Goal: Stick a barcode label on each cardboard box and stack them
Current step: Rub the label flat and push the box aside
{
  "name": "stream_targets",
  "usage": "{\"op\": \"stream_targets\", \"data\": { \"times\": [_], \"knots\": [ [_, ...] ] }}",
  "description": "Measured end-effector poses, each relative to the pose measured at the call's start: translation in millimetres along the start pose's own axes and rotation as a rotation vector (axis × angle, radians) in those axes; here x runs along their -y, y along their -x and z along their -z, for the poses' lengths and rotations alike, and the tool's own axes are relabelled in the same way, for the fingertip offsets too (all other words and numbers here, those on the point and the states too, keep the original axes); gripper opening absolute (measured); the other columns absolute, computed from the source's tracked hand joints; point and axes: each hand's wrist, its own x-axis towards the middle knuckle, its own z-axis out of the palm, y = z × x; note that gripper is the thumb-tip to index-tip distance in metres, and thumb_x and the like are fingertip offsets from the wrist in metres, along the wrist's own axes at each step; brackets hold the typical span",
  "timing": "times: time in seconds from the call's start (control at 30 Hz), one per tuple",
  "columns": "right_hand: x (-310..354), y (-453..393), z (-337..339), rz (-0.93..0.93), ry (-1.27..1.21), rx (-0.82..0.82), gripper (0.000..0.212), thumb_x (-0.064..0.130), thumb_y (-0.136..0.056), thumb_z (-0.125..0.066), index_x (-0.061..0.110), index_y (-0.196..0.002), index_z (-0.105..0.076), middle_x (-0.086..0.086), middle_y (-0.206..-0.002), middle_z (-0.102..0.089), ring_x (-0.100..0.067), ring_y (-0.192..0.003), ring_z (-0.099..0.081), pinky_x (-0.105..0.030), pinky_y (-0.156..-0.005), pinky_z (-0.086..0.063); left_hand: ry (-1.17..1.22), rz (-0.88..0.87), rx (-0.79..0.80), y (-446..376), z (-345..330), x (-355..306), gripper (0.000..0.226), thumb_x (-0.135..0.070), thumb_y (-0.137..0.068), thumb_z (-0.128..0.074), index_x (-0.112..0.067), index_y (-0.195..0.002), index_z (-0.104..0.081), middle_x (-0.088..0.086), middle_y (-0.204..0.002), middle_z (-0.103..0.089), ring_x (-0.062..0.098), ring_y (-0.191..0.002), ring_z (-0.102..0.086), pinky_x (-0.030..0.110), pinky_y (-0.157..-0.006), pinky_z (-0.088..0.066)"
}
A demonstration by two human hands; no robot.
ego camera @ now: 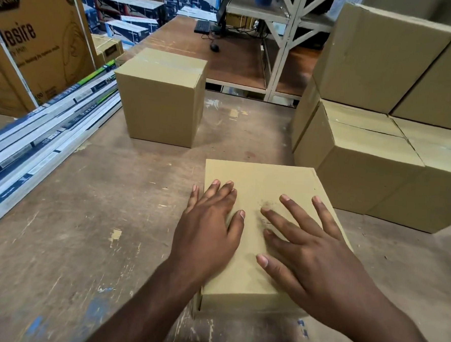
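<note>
A plain cardboard box [261, 178] stands on the worn wooden table [84, 215] right in front of me. My left hand [210, 228] lies flat on its top near the left edge, fingers straight. Spread wide, my right hand [312, 250] rests on the top's right half. A second, taller cardboard box [160, 98] stands alone farther back on the table. To the right is a stack of cardboard boxes [373, 158], with more on top [379, 56]. I see no barcode label.
Long white-and-blue cartons [41, 135] lie along the table's left edge. Large printed cartons [34, 42] stand at the far left. Behind is a brown desk [231, 60] with a keyboard, a mouse and a white metal rack [282, 42].
</note>
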Motion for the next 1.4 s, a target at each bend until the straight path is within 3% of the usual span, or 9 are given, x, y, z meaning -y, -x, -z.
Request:
{"op": "stream_targets", "data": {
  "times": [0.1, 0.2, 0.63, 0.73, 0.8, 0.97, 1.17, 1.33, 1.4],
  "knots": [
    [-12, 5, 7, -0.059, -0.115, -0.134, 0.042, 0.058, -0.103, -0.044, 0.036, -0.103, -0.079, 0.014, -0.144, -0.061, -0.017, -0.145, -0.046, -0.060, -0.120, -0.030, 0.025, -0.007, 0.006, 1, 0, 0, 0.055, -0.043, -0.105, -0.042, -0.023, -0.156, -0.036, -0.015, -0.165, -0.025, -0.001, -0.153, -0.009, 0.028, -0.128, -0.003],
    [-24, -3, -2, -0.210, -0.155, -0.109, 0.051, 0.058, -0.101, -0.039, 0.032, -0.135, -0.068, 0.012, -0.135, -0.059, -0.016, -0.124, -0.054, -0.047, -0.099, -0.051, 0.020, -0.013, 0.002, 2, -3, -1, 0.056, -0.043, -0.105, -0.041, -0.023, -0.157, -0.035, -0.015, -0.165, -0.023, -0.001, -0.154, -0.006, 0.023, -0.125, 0.001],
    [-17, -3, -8, -0.082, -0.389, -0.201, 0.032, 0.051, -0.100, -0.057, 0.029, -0.112, -0.076, 0.017, -0.125, -0.062, -0.004, -0.112, -0.062, -0.031, -0.085, -0.055, 0.050, 0.009, -0.001, 2, -3, 1, 0.055, -0.044, -0.105, -0.042, -0.026, -0.156, -0.037, -0.019, -0.165, -0.023, -0.005, -0.152, -0.005, 0.020, -0.123, 0.002],
    [4, -6, -11, -0.019, -0.323, 0.135, 0.066, 0.067, -0.104, -0.023, 0.040, -0.164, -0.019, 0.025, -0.171, -0.011, 0.002, -0.157, -0.007, -0.027, -0.128, -0.012, 0.059, 0.005, 0.001, 2, -4, 3, 0.052, -0.041, -0.106, -0.042, -0.025, -0.156, -0.039, -0.018, -0.165, -0.026, -0.004, -0.153, -0.007, 0.025, -0.126, -0.004],
    [8, -2, -13, 0.001, -0.180, 0.325, 0.074, 0.077, -0.096, 0.006, 0.043, -0.162, 0.014, 0.026, -0.167, 0.022, 0.004, -0.152, 0.025, -0.031, -0.127, 0.011, 0.064, 0.004, 0.005, 2, -5, 5, 0.049, -0.035, -0.107, -0.040, -0.026, -0.155, -0.041, -0.018, -0.164, -0.028, -0.004, -0.153, -0.008, 0.028, -0.128, -0.007],
    [-52, 5, -4, -0.475, -0.006, 0.320, 0.106, 0.078, -0.074, 0.029, 0.028, -0.165, 0.005, 0.011, -0.171, 0.012, -0.005, -0.157, 0.014, -0.043, -0.129, 0.012, 0.124, 0.011, -0.003, 2, -9, 8, 0.046, -0.026, -0.109, -0.037, -0.026, -0.154, -0.041, -0.019, -0.163, -0.028, -0.005, -0.152, -0.007, 0.028, -0.127, -0.010],
    [13, -7, -10, -0.075, -0.229, 0.375, 0.081, 0.077, -0.088, 0.013, 0.040, -0.160, 0.021, 0.024, -0.164, 0.030, 0.005, -0.149, 0.032, -0.034, -0.126, 0.016, 0.163, -0.004, -0.004, 0, -11, 10, 0.049, -0.013, -0.107, -0.039, -0.024, -0.155, -0.041, -0.018, -0.162, -0.031, -0.005, -0.152, -0.010, 0.024, -0.127, -0.010],
    [-52, -23, -7, -0.575, -0.093, 0.213, 0.087, 0.075, -0.090, 0.019, 0.027, -0.162, 0.015, 0.007, -0.171, 0.018, -0.009, -0.156, 0.018, -0.042, -0.129, 0.011, 0.269, 0.017, -0.063, 2, -11, 13, 0.060, 0.002, -0.103, -0.036, -0.027, -0.156, -0.038, -0.022, -0.161, -0.029, -0.011, -0.149, -0.012, 0.017, -0.124, -0.013],
    [-32, -24, 1, -0.376, -0.130, 0.167, 0.075, 0.070, -0.097, 0.009, 0.032, -0.161, 0.018, 0.013, -0.169, 0.023, -0.006, -0.155, 0.024, -0.037, -0.129, 0.011, 0.338, 0.040, -0.096, 3, -11, 12, 0.061, 0.002, -0.105, -0.036, -0.029, -0.157, -0.036, -0.025, -0.162, -0.024, -0.013, -0.149, -0.011, 0.015, -0.123, -0.012]
  ]
}}
